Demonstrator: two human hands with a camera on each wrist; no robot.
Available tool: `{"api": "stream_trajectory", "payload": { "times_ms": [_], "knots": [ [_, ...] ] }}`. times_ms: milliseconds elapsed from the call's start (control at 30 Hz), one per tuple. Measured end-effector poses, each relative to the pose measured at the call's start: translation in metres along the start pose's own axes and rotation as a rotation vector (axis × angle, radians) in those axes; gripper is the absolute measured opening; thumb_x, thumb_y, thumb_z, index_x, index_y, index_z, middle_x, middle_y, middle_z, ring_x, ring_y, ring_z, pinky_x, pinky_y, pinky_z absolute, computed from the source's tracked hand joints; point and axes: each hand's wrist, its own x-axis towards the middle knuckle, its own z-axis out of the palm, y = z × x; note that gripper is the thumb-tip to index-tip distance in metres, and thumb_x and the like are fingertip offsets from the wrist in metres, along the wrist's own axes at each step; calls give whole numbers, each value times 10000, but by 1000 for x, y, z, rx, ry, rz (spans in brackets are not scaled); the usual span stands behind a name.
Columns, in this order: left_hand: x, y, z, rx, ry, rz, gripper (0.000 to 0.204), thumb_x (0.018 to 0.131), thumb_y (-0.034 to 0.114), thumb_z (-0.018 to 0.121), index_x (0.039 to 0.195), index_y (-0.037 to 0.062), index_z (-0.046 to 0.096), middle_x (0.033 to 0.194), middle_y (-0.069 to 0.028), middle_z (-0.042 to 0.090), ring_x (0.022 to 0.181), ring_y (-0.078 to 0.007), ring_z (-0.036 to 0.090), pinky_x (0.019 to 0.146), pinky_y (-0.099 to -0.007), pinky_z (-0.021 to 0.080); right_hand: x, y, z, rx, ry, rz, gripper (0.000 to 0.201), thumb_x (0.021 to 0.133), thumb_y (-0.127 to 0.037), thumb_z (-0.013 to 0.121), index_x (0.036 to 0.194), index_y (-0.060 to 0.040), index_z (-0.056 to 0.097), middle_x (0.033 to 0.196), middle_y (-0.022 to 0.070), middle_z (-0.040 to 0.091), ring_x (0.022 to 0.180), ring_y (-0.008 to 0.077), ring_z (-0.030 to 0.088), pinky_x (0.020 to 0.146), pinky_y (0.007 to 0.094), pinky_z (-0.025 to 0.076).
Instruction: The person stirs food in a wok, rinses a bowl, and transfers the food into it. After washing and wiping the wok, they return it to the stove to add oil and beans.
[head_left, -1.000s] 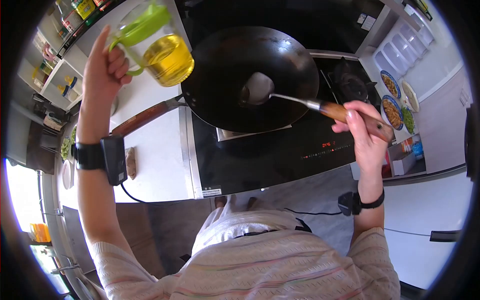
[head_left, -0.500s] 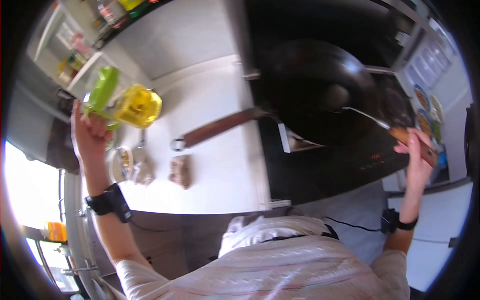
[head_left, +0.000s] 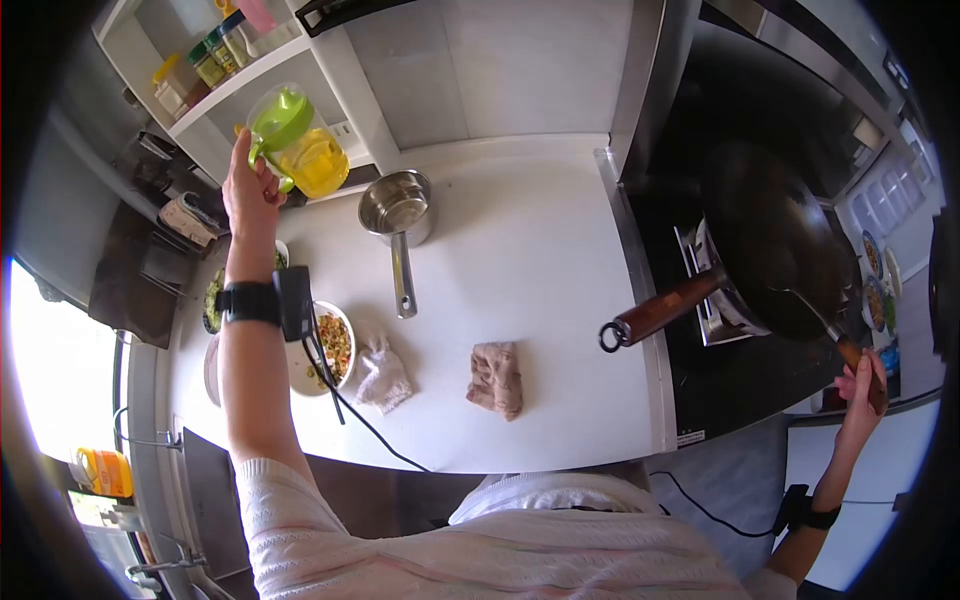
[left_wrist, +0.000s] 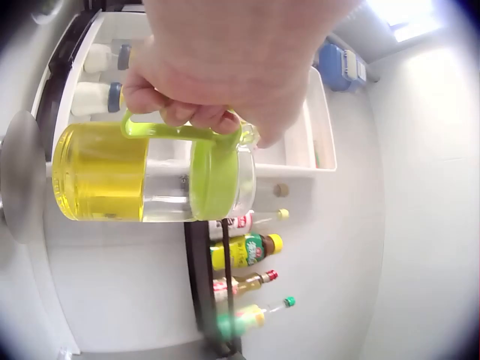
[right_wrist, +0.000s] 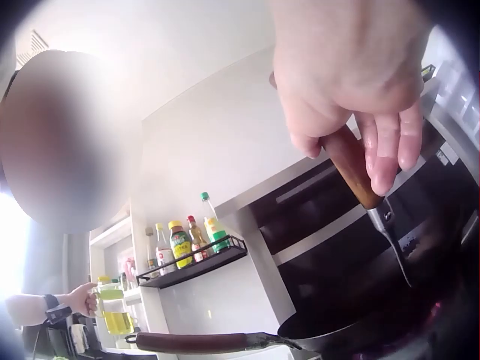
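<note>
My left hand [head_left: 252, 190] grips the green handle of a clear jug [head_left: 318, 165] part-filled with yellow oil, held up before the white shelf unit [head_left: 245, 75]. In the left wrist view the jug lies across the picture beneath curled fingers. On the far right, my right hand [head_left: 860, 390] holds a spatula by its wooden handle [right_wrist: 349, 166]. Its metal shaft [head_left: 808, 308] reaches into the dark wok [head_left: 780, 240] on the stove; the blade does not show. The wok's brown handle [head_left: 668, 308] sticks out over the counter.
A steel saucepan [head_left: 392, 208] stands on the white counter [head_left: 540, 270]. Nearer lie a folded brown cloth [head_left: 495, 380], a crumpled plastic bag [head_left: 382, 380] and a white bowl [head_left: 308, 378] of chopped food. Several sauce bottles stand on a black wall rack [right_wrist: 196, 264]. Dishes of food sit right of the wok.
The head view has swung left. The oil jug has gone from beside the wok across the counter to the shelf unit. My right hand still holds the spatula at the wok.
</note>
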Motion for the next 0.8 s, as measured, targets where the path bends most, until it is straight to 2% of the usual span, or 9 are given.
{"api": "stream_trajectory", "payload": {
  "times_ms": [233,400,433,500,567,633,700,733,800],
  "knots": [
    [80,-37,13,-5,165,1,402,736,459,636,619,112,469,472,26,338,385,-106,317,379,-271,239,-16,-30,5,-59,-3,96,484,846,-423,529,1113,-20,554,809,74,610,636,98,588,543,187,430],
    [115,-66,24,12,155,-15,439,734,477,629,617,77,492,470,-8,386,364,-137,355,345,-311,255,-25,-46,12,-43,30,62,481,844,-407,540,1104,-3,552,833,84,614,629,114,597,543,195,444],
    [121,-71,26,-3,153,-46,399,776,430,600,703,42,551,493,-27,404,389,-157,388,337,-316,278,-26,-47,15,-15,69,53,478,844,-400,544,1102,3,551,843,87,615,624,120,600,546,198,450],
    [133,-82,31,10,156,-34,287,817,357,562,832,74,605,528,-46,435,424,-174,417,331,-316,275,-25,-42,8,-14,30,31,469,842,-390,553,1112,-7,547,863,96,617,633,133,609,556,207,461],
    [148,-98,29,244,99,150,177,834,297,542,885,148,623,559,-55,463,455,-176,426,354,-313,293,-16,-30,3,-46,34,115,467,843,-396,553,1125,-25,541,874,97,613,662,134,603,570,213,464],
    [169,-116,26,389,45,241,269,820,339,561,905,88,610,576,-44,486,495,-189,478,395,-352,388,-6,-16,-2,-56,30,123,467,845,-403,551,1139,-40,532,870,87,606,675,131,587,582,220,467],
    [130,-92,36,-35,24,-76,379,753,472,614,698,100,565,580,-8,483,468,-141,428,450,-326,367,-8,-29,3,-50,45,153,468,836,-424,558,1121,-53,541,852,70,596,671,120,568,579,221,459],
    [126,-89,38,-40,44,-78,379,753,472,614,698,100,565,580,-8,483,468,-141,428,450,-326,367,-5,-30,-2,-45,-17,201,507,821,-451,570,1158,-75,529,909,53,586,750,124,539,632,242,439],
    [123,-89,32,-13,-85,-75,370,775,440,602,819,73,589,710,-27,550,600,-145,522,501,-342,446,-2,-29,-4,-50,-46,155,513,820,-453,570,1164,-75,526,930,55,586,767,128,540,635,242,439]
  ]
}}
